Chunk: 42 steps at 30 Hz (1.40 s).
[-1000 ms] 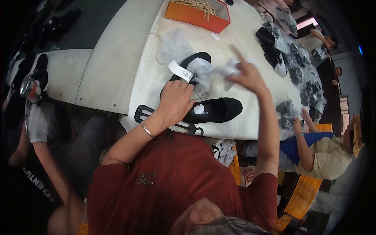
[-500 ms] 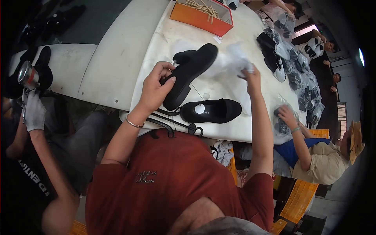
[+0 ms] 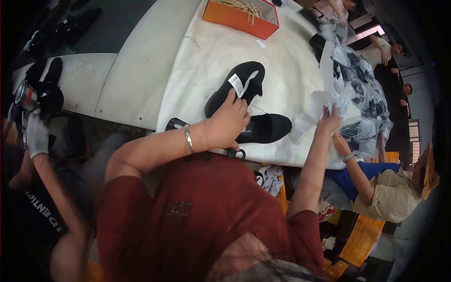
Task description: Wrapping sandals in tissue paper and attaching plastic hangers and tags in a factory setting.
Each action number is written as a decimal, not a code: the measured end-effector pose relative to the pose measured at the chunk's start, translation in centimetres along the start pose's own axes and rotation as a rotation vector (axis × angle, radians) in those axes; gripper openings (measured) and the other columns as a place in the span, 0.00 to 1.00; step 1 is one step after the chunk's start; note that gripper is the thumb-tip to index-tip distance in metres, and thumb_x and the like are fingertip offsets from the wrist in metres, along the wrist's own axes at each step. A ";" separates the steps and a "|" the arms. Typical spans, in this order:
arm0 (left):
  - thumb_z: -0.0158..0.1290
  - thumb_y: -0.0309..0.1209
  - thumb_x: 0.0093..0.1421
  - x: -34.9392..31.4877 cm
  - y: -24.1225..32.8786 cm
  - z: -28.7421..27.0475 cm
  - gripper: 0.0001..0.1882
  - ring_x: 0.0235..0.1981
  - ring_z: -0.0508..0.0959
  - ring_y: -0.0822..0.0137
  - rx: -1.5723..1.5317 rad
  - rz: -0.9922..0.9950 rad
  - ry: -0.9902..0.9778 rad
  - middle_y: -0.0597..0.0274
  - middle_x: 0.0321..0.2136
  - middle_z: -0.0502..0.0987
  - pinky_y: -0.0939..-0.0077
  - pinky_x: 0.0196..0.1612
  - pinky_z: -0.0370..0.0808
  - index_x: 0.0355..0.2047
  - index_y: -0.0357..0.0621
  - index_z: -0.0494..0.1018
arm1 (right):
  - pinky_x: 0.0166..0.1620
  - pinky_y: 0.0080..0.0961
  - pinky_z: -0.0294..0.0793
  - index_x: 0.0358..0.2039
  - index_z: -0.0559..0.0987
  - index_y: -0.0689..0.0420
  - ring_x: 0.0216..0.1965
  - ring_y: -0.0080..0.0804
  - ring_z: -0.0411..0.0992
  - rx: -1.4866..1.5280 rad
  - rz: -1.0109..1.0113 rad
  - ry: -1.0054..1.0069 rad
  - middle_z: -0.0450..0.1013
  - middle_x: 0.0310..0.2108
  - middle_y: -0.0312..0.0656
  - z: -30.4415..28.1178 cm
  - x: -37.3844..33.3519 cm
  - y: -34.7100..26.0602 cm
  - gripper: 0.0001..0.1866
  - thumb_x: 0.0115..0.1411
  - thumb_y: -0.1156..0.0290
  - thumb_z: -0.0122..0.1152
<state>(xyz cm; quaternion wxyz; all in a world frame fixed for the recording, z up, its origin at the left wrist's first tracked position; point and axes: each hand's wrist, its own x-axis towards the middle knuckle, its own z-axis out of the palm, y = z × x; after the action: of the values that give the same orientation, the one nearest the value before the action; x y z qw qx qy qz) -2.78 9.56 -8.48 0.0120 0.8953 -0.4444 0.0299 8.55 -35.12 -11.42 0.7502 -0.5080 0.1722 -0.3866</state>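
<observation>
Two black slip-on shoes lie on the white tabletop. The far shoe (image 3: 217, 97) lies tilted, with a white tag (image 3: 236, 85) against its side. Nearer to me, the other shoe (image 3: 270, 129) rests sole down, its heel end covered by my hand. My left hand (image 3: 224, 123) spans the gap between them, fingers bent by the far shoe and the tag, thumb apart toward the near shoe. Out to the right, my right hand (image 3: 330, 120) pinches a thin, translucent white wrapping sheet (image 3: 307, 113). Part of that sheet merges visually with plastic bags behind it.
An orange box (image 3: 239, 19) of thin sticks stands at the far edge. Bagged shoes (image 3: 361, 70) pile up on the right. A co-worker's hand (image 3: 342, 144) is close to my right hand. At left, a gloved hand (image 3: 36, 134) holds a metal-cupped tool (image 3: 26, 95).
The far shoe, previously raised in my left hand, now lies turned on the table with its tag showing. My left hand moved right over the shoes. My right hand moved right with the sheet.
</observation>
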 end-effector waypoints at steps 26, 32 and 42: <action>0.63 0.44 0.55 -28.4 -22.6 4.2 0.29 0.54 0.75 0.46 0.115 -1.188 0.074 0.48 0.54 0.73 0.41 0.58 0.66 0.54 0.41 0.73 | 0.50 0.31 0.73 0.50 0.73 0.68 0.44 0.33 0.74 -0.533 -0.642 0.243 0.76 0.47 0.43 -20.9 -1.4 -7.3 0.15 0.65 0.75 0.60; 0.58 0.33 0.60 -14.7 -14.6 -3.2 0.23 0.59 0.71 0.46 0.292 -0.971 0.402 0.49 0.58 0.72 0.47 0.65 0.62 0.56 0.42 0.71 | 0.43 0.30 0.73 0.41 0.75 0.64 0.35 0.36 0.73 -0.968 -0.820 0.359 0.76 0.33 0.47 -18.1 5.8 -12.4 0.11 0.63 0.71 0.63; 0.62 0.34 0.58 8.8 -2.3 4.5 0.18 0.55 0.74 0.57 -0.526 -0.173 0.246 0.57 0.54 0.75 0.42 0.65 0.58 0.48 0.47 0.76 | 0.54 0.43 0.72 0.59 0.73 0.53 0.56 0.57 0.71 -1.621 -0.927 -0.017 0.71 0.55 0.59 -20.7 26.0 -7.8 0.32 0.53 0.67 0.71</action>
<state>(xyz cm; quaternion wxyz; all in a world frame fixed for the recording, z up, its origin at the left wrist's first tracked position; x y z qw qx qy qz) 4.56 3.71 -12.38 0.2996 0.8857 -0.3541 0.0209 8.61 -69.22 -9.74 -0.0614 -0.8971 0.1642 -0.4055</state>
